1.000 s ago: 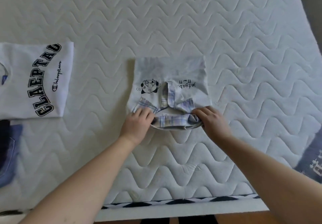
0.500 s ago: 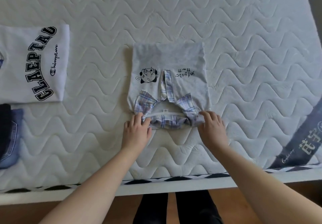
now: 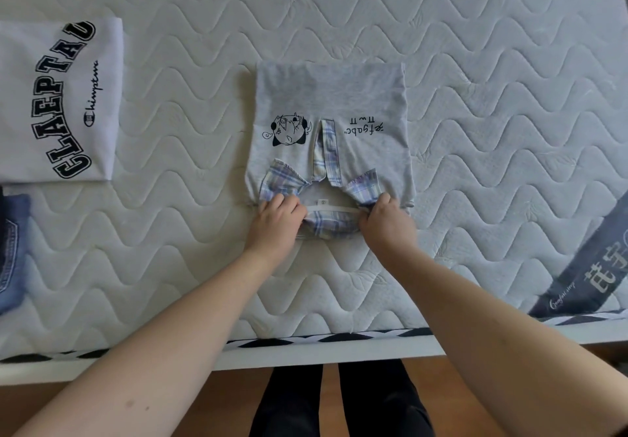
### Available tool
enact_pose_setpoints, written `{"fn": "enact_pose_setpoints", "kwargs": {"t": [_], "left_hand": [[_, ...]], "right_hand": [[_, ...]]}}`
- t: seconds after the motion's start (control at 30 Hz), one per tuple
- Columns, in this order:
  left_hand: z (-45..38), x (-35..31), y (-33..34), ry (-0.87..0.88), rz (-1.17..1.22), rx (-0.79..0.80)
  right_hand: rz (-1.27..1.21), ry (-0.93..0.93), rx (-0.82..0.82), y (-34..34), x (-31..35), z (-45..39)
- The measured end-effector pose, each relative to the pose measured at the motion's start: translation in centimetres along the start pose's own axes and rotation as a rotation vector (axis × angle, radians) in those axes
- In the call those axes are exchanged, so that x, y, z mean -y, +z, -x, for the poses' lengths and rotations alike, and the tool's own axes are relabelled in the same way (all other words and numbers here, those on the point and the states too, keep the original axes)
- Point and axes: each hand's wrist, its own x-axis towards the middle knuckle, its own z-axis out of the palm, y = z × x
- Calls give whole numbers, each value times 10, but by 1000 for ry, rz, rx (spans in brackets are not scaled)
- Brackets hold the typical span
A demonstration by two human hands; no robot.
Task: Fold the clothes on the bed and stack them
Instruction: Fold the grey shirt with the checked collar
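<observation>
- Both bare forearms reach forward from the bottom corners and draw in toward each other.
- The left hand lies palm down, knuckles up, its fingers curled and gripping cloth.
- The right hand lies the same way, level with the left, fingers curled and pinching cloth.
- The two hands are apart.

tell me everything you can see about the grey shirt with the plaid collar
The grey shirt lies folded into a neat rectangle flat on the white quilted mattress, collar end toward the person. It looks like soft jersey, with a blue-and-purple plaid collar and placket, a small cartoon print and short black lettering, both upside down from here. A white size tag shows inside the neck. The left hand and right hand each hold a collar side.
</observation>
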Motion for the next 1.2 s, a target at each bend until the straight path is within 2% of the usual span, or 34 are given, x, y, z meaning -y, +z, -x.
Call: {"fn": "enact_pose_setpoints", "kwargs": {"t": [0.1, 0.17, 0.23, 0.33, 0.37, 0.43, 0.57, 0.63, 0.77, 0.93, 1.0, 1.1, 1.2], "left_hand": [[1, 6, -12, 29, 17, -57], [1, 9, -20, 34, 6, -118], [1, 12, -24, 25, -13, -208], [3, 14, -23, 13, -46, -309], [7, 14, -20, 25, -44, -328], [15, 9, -12, 31, 18, -328], [30, -6, 5, -41, 208, -204], [34, -11, 10, -63, 270, -143], [38, -18, 17, -85, 331, -36], [34, -22, 19, -217, 516, 145], [31, -19, 15, -270, 541, 144], [29, -14, 1, -295, 469, 40], [18, -7, -9, -291, 480, -78]], "right_hand": [[-22, 31, 39, -10, 0, -8], [-193, 111, 55, -24, -4, -13], [-512, 194, 41, -35, -11, -16], [-1168, 323, 16, -45, -21, -15], [-1295, 352, 9, -46, -25, -13], [-1386, 411, 10, -43, -31, -12], [-1233, 475, 142, -28, -35, -6], [-1093, 431, 211, -19, -31, 1], [-747, 282, 130, -8, -17, 13], [-829, 397, 62, 3, 4, 15], [-784, 441, 17, 3, 10, 16], [-619, 475, -108, 3, 13, 16], [-689, 424, -269, -8, 12, 6]]}}
